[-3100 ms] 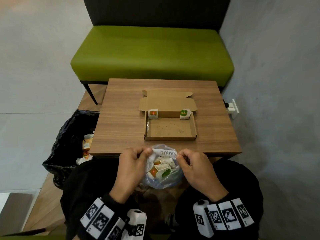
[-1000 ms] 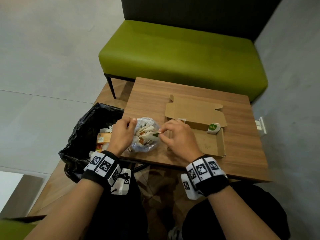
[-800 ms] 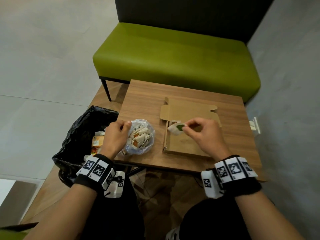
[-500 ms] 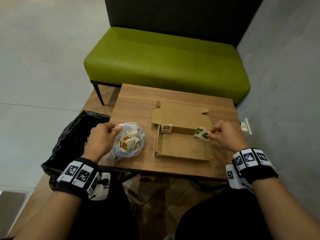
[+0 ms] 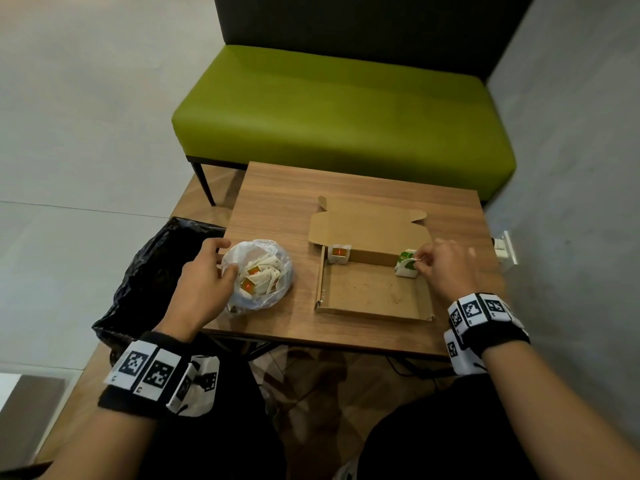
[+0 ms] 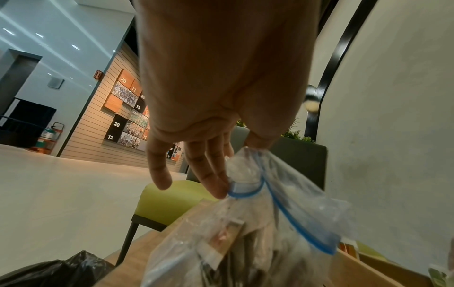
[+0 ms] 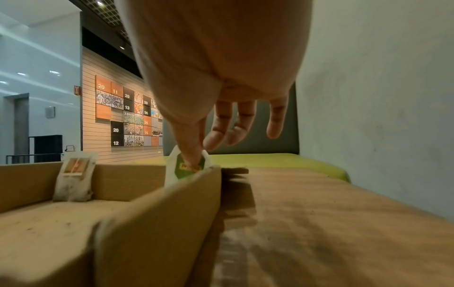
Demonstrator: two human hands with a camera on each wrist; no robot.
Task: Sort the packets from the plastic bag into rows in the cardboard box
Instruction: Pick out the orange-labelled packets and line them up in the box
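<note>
While our left hand pinches the rim of the bag at centre left of the head frame, with loose packets heaped inside, our right hand at centre right pinches the green packet by its top edge. We see that packet standing in the far right corner of the box on the counter, and an orange packet upright in the far left corner.
</note>
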